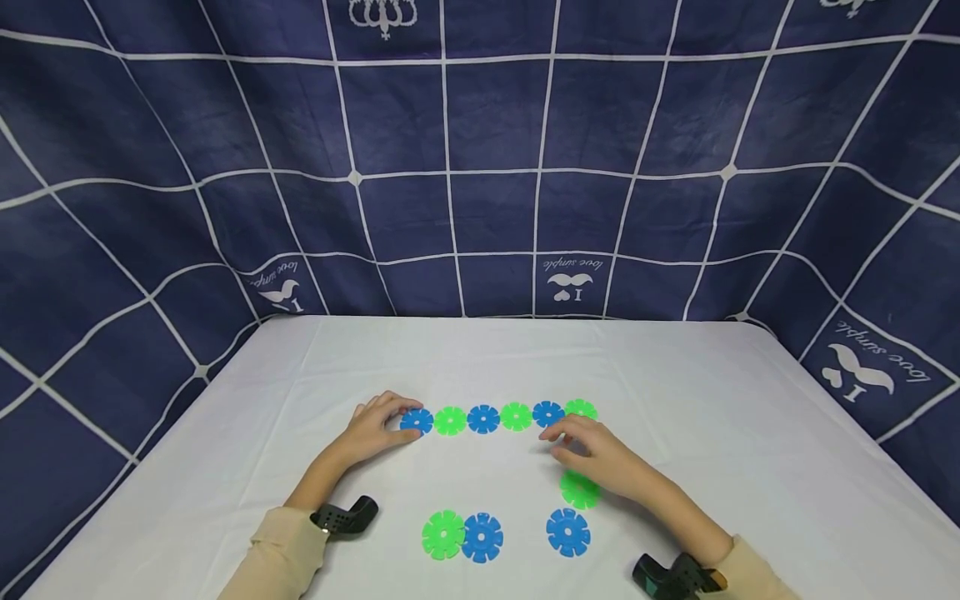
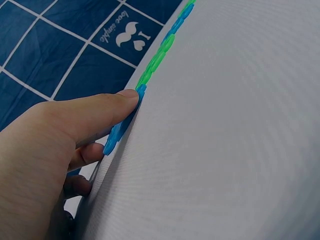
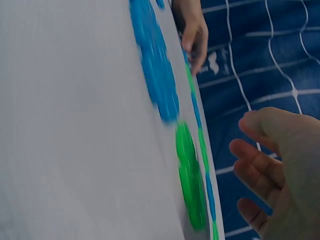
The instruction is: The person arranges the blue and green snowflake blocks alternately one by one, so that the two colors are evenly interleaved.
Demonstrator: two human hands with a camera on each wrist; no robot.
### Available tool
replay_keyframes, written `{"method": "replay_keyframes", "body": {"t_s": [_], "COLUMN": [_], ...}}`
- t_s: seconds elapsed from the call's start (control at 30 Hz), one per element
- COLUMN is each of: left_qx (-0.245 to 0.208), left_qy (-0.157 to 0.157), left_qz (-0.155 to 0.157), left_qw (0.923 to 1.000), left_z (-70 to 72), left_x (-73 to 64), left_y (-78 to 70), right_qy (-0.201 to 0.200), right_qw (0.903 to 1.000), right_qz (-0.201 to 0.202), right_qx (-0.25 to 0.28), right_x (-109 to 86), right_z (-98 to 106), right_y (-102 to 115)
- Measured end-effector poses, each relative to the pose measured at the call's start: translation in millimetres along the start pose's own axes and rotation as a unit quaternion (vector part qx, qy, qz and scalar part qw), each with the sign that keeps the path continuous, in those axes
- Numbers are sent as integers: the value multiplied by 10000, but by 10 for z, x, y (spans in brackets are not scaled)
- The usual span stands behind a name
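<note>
Alternating blue and green notched plastic discs lie in a row across the white table. At the row's left end, my left hand (image 1: 372, 429) pinches a blue disc (image 1: 417, 422), thumb at its near edge and fingers at the far side. The left wrist view shows the thumb on that same blue disc (image 2: 125, 120). My right hand (image 1: 592, 452) hovers by the row's right end with fingers loosely bent and nothing between them. Its fingers partly cover the last green disc (image 1: 581, 407) and overlap the blue disc (image 1: 548, 412) beside it. Under the right palm lies another green disc (image 1: 580, 491).
Closer to the front, a green disc (image 1: 442, 535) touches or overlaps a blue disc (image 1: 482, 537). Another blue disc (image 1: 567, 532) lies to their right. A dark blue curtain (image 1: 495, 208) with white lines hangs behind the white tablecloth (image 1: 480, 358). Both wrists carry black devices.
</note>
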State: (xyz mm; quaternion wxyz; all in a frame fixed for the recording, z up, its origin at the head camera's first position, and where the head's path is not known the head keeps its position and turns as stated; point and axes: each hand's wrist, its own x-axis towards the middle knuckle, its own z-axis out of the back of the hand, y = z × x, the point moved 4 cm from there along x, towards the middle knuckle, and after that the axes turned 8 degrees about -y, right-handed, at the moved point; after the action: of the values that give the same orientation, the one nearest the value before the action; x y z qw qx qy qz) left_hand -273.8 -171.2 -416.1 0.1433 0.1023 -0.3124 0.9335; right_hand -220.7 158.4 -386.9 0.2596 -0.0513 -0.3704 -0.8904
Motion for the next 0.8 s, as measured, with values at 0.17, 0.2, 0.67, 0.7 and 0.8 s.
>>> {"method": "replay_keyframes", "body": {"t_s": [0.17, 0.2, 0.67, 0.7, 0.8], "left_qx": [6, 18, -2, 11, 32], "left_qy": [8, 9, 39, 32, 32], "left_qz": [12, 13, 49, 43, 25], "left_qw": [10000, 10000, 10000, 10000, 10000], "left_z": [-2, -3, -11, -11, -10], "left_x": [8, 8, -3, 0, 7], "left_y": [6, 9, 19, 21, 23], "right_qy": [340, 398, 781, 771, 840], "right_qw": [9991, 9989, 9941, 9937, 9913], "right_qz": [178, 185, 725, 770, 942], "right_qx": [-194, -193, -218, -251, -386], "right_x": [-40, -47, -162, -168, -189], "right_z": [-212, -254, -632, -640, -658], "right_y": [172, 203, 384, 394, 426]}}
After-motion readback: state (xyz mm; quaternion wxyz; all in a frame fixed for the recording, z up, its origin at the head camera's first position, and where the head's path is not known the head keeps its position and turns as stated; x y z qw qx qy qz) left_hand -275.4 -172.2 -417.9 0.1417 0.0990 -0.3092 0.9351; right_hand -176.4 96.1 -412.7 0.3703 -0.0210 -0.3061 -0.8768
